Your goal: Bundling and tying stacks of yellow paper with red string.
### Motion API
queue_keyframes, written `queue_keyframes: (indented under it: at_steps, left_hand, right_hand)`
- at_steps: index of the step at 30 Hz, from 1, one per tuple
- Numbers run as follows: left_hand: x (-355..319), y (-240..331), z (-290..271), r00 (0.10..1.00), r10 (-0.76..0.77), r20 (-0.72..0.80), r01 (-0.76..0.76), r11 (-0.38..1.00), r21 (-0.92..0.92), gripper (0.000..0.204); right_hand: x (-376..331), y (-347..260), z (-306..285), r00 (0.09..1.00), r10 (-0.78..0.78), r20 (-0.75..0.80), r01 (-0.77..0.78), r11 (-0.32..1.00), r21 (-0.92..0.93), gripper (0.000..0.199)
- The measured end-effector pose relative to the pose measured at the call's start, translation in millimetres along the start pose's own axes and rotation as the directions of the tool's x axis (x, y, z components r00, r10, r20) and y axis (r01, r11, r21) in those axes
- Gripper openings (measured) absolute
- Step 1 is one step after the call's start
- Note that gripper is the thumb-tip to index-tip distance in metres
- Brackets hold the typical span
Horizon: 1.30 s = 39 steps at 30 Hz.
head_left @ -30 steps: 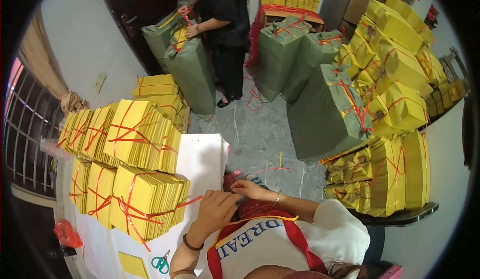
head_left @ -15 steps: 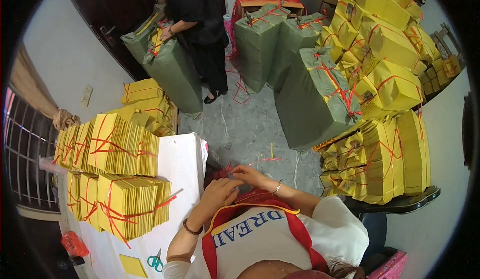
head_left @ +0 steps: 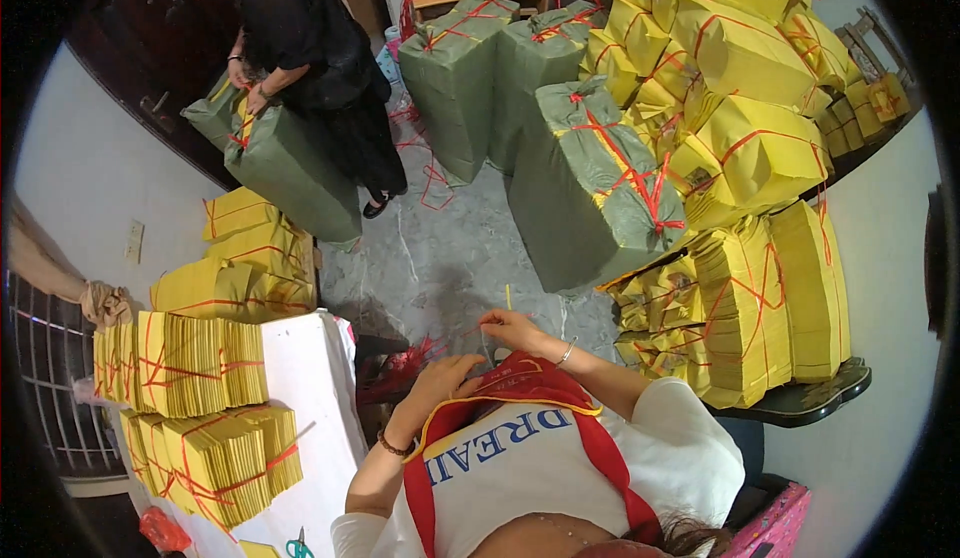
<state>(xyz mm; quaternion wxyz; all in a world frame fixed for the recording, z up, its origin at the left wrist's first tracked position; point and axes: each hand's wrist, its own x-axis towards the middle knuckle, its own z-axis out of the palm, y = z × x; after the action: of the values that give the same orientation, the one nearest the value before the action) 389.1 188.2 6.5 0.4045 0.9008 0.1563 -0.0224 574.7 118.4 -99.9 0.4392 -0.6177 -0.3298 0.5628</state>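
My right hand (head_left: 512, 330) is raised in front of my red apron (head_left: 520, 378), thumb and fingertips pinched on a thin red plastic strand. Left of it, my left hand (head_left: 446, 383) is bent with its fingers curled close to the apron's edge. What the left fingers hold, if anything, is hidden. Beside that hand hangs a tangle of red plastic strapping (head_left: 405, 366), next to the white table (head_left: 315, 373). Bundles of yellow paper (head_left: 235, 453) tied with red strapping stand on this table, left of my hands.
Teal-handled scissors (head_left: 299, 546) lie at the table's near edge. Tall green wrapped bales (head_left: 590, 208) stand ahead, and yellow bundles (head_left: 765, 148) are piled at right. A person in black (head_left: 310, 68) bends over a green bale at far left, both hands on its top.
My view has swung, shifting the room leftward. My right hand has drawn away from the left with the red strand. The other person now has both hands visible on the bale.
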Motion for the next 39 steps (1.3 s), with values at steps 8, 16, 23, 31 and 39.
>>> queue_keyframes:
  at_steps: [8, 16, 23, 31, 39]
  left_hand:
    - [50, -4, 11, 0.989, 0.129, 0.069, -0.133, 0.989, 0.061, 0.031]
    - [55, -29, 3, 0.987, 0.133, 0.087, -0.142, 0.985, 0.102, 0.032]
    - [22, -59, -31, 0.992, 0.128, 0.019, -0.129, 0.989, 0.075, 0.031]
    - [-29, -100, -61, 0.996, -0.074, 0.058, 0.072, 0.997, 0.031, 0.034]
    - [-51, -131, -70, 0.994, -0.078, -0.072, 0.073, 0.994, -0.077, 0.034]
  right_hand:
    - [-12, -3, -49, 0.988, 0.022, -0.152, -0.023, 1.0, -0.004, 0.027]
    - [-3, 12, -39, 0.972, 0.19, -0.138, -0.18, 0.98, 0.08, 0.022]
    - [44, -17, -2, 0.985, 0.161, -0.062, -0.157, 0.985, 0.072, 0.023]
    - [97, -50, 83, 0.994, 0.097, 0.053, -0.094, 0.994, -0.054, 0.024]
    - [101, -35, 122, 0.988, 0.148, 0.04, -0.149, 0.989, 0.005, 0.023]
